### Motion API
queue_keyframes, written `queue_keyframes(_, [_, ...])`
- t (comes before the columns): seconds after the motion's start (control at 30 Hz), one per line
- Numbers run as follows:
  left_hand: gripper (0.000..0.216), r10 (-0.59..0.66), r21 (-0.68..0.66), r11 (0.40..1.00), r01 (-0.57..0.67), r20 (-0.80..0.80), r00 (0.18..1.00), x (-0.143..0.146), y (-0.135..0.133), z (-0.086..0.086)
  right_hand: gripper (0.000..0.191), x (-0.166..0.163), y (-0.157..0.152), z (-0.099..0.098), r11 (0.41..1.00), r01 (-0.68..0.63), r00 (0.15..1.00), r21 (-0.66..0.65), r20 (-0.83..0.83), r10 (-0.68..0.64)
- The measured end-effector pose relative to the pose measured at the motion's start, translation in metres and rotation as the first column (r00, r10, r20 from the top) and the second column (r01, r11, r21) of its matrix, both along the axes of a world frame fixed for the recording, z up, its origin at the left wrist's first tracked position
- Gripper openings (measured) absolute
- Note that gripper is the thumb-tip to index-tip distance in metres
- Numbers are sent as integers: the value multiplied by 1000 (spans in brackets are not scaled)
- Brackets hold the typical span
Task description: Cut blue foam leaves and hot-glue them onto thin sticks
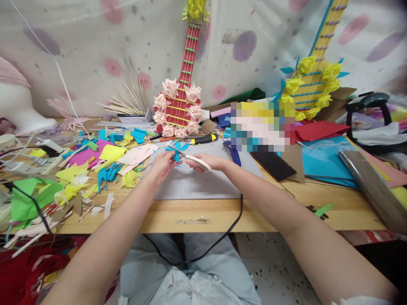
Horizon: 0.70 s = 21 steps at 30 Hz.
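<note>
My left hand point(163, 164) is closed in a pinch on a small piece of blue paper point(176, 156), held just above the grey cutting mat point(193, 184). My right hand point(208, 162) is wrapped round the cream handles of a pair of scissors point(187, 156). The blades point left and up, and they meet the blue paper between the two hands. Small blue scraps lie on the mat under the hands.
Coloured paper offcuts point(79, 169) cover the wooden table on the left. A red paper guitar with pink flowers point(179, 106) and a yellow one point(310, 89) lean on the wall. A utility knife point(203, 139), a black phone point(273, 165), blue and red sheets point(324, 156) and a black cable point(222, 237) lie nearby.
</note>
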<state>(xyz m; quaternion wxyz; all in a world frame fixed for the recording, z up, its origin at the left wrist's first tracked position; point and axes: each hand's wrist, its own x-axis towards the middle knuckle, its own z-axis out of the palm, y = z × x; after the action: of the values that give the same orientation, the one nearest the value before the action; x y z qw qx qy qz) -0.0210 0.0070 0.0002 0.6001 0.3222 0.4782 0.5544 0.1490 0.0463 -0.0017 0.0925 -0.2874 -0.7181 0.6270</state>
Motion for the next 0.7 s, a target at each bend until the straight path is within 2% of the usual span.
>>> queue_keyframes(0.13, [8, -10, -4, 1000, 10, 12, 1000, -2, 3, -4, 40, 0, 1, -2, 999, 47, 999, 1, 6, -47])
queue_keyframes(0.4, [9, -56, -17, 998, 57, 71, 996, -6, 3, -7, 40, 2, 3, -4, 999, 44, 999, -18, 4, -44])
queue_keyframes(0.7, [10, -84, -43, 995, 86, 40, 996, -10, 2, -4, 42, 5, -1, 9, 998, 66, 997, 12, 50, -67])
